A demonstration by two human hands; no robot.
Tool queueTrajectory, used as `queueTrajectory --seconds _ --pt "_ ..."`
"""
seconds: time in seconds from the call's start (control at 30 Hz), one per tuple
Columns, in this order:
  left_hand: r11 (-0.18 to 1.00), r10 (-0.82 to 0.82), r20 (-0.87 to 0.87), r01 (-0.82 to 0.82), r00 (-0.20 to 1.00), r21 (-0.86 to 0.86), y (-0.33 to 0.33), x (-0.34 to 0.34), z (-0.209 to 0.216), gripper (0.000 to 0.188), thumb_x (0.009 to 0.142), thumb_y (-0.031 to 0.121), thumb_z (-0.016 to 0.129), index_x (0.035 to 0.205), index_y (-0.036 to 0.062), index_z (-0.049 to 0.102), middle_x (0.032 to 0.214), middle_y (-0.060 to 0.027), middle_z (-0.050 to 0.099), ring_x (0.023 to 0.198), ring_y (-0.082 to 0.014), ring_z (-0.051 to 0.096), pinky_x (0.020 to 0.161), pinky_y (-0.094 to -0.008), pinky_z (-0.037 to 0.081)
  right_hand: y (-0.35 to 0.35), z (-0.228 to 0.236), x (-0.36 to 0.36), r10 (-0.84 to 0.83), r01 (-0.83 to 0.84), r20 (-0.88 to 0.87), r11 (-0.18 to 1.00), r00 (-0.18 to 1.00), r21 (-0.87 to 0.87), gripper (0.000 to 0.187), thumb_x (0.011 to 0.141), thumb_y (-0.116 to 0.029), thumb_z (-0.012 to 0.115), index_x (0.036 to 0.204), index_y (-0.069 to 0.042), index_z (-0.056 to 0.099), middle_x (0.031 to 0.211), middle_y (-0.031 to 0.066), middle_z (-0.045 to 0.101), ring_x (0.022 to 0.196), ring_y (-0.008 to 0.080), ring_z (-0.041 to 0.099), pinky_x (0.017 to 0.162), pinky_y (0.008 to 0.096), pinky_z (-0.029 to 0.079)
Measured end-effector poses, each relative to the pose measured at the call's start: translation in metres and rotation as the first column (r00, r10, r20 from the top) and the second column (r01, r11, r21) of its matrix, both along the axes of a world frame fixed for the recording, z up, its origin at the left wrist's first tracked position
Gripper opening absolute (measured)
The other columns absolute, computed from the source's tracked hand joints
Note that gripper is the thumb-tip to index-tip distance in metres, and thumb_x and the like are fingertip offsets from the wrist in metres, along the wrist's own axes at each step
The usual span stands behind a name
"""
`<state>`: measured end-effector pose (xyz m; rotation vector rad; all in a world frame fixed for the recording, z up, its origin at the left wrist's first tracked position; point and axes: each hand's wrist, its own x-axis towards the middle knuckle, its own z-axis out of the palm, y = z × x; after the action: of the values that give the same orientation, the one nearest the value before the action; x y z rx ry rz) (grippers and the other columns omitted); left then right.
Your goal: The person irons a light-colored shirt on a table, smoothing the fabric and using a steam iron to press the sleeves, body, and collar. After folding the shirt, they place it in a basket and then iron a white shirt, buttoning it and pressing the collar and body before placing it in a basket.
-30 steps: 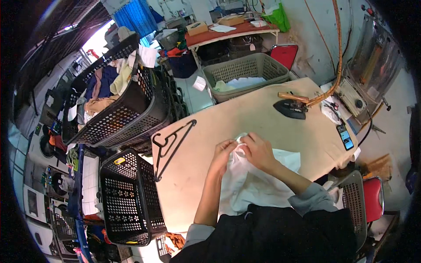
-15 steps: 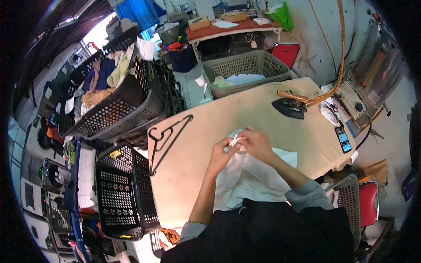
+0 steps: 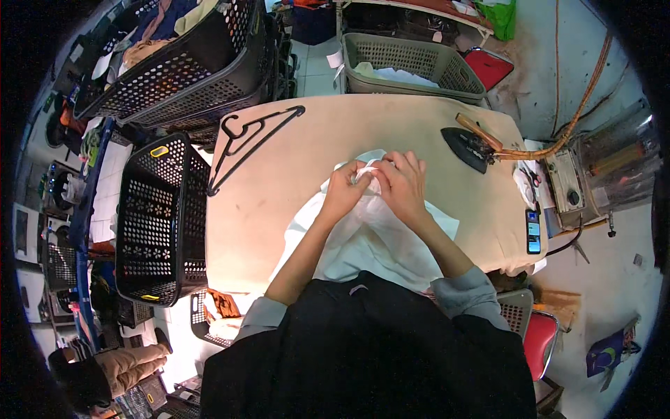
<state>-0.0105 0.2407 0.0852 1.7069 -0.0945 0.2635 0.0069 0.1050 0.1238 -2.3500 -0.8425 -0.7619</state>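
Observation:
A white garment (image 3: 373,241), perhaps a shirt, lies bunched on the cloth-covered table (image 3: 279,167) in front of me. My left hand (image 3: 343,192) and my right hand (image 3: 403,185) meet at its gathered upper edge, fingers pinching the fabric close together. What exactly sits between the fingertips is partly hidden. Toward the far left of the table rests a black clothes hanger (image 3: 246,143). An iron (image 3: 467,148) with a wooden handle is at the right, away from both hands.
Scissors (image 3: 534,179) and a phone (image 3: 533,234) lie along the table's right edge. A black basket (image 3: 148,209) stands left; a grey basket (image 3: 419,52) with cloth sits beyond the far edge. Stacked laundry baskets (image 3: 188,77) fill the upper left. Another person (image 3: 129,366) is at lower left.
The view has tilted downward and shifted. Both hands keep pinching the garment's gathered edge, and more of its fabric now spreads out to the left below them.

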Motion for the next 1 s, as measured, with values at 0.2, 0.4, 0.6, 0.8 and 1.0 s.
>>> queueTrajectory --seconds 0.2,0.4,0.6,0.8,1.0 --pt "0.926 0.021 0.178 -0.086 0.984 0.368 0.005 0.001 -0.002 0.016 0.072 0.013 0.06 0.083 0.0009 0.057 0.076 -0.0119 0.059 0.073 -0.0246 0.054 0.069 -0.0331 0.041 -0.002 -0.002 0.006 0.046 -0.051 -0.161 0.998 0.986 -0.027 0.006 0.073 -0.016 0.058 0.072 -0.009 0.059 0.078 0.0012 0.053 0.08 0.0211 0.046 0.071 0.0364 0.03" --pt "0.907 -0.111 0.293 -0.024 0.95 0.42 0.015 0.003 -0.006 0.015 0.07 0.011 0.061 0.081 0.002 0.056 0.08 -0.0092 0.058 0.08 -0.0274 0.053 0.075 -0.0359 0.04 -0.015 -0.007 0.022 0.188 -0.215 -0.529 0.976 0.828 0.01 0.008 0.075 -0.015 0.056 0.075 -0.007 0.057 0.086 0.0034 0.052 0.086 0.0244 0.045 0.076 0.0394 0.032" --pt "0.945 -0.148 0.163 0.091 0.975 0.314 0.019 -0.005 0.001 0.017 0.071 0.013 0.064 0.08 0.002 0.054 0.08 -0.0096 0.057 0.08 -0.0264 0.053 0.078 -0.0364 0.039 -0.004 -0.019 0.012 0.25 -0.221 -0.383 0.968 0.889 0.117 0.01 0.075 -0.014 0.055 0.079 -0.006 0.056 0.101 0.0077 0.048 0.098 0.0272 0.039 0.085 0.0389 0.031" --pt "0.932 -0.134 0.265 0.03 0.955 0.362 0.027 -0.013 -0.008 0.016 0.072 0.014 0.064 0.077 0.0026 0.053 0.079 -0.0094 0.056 0.08 -0.0273 0.052 0.085 -0.0404 0.035 -0.005 -0.004 0.016 0.352 -0.353 -0.441 0.932 0.825 0.084 0.009 0.072 -0.015 0.057 0.076 -0.008 0.055 0.101 0.0069 0.047 0.099 0.0271 0.04 0.084 0.04 0.03" --pt "0.873 -0.191 0.281 0.031 0.94 0.487 0.047 -0.059 -0.018 0.016 0.072 0.014 0.063 0.082 0.0031 0.056 0.09 -0.0112 0.055 0.086 -0.0283 0.051 0.091 -0.0438 0.031 0.008 -0.011 -0.035 0.273 -0.308 -0.232 0.942 0.934 -0.132 0.009 0.068 -0.016 0.059 0.075 -0.01 0.057 0.097 0.0056 0.046 0.09 0.0235 0.043 0.077 0.0396 0.033"
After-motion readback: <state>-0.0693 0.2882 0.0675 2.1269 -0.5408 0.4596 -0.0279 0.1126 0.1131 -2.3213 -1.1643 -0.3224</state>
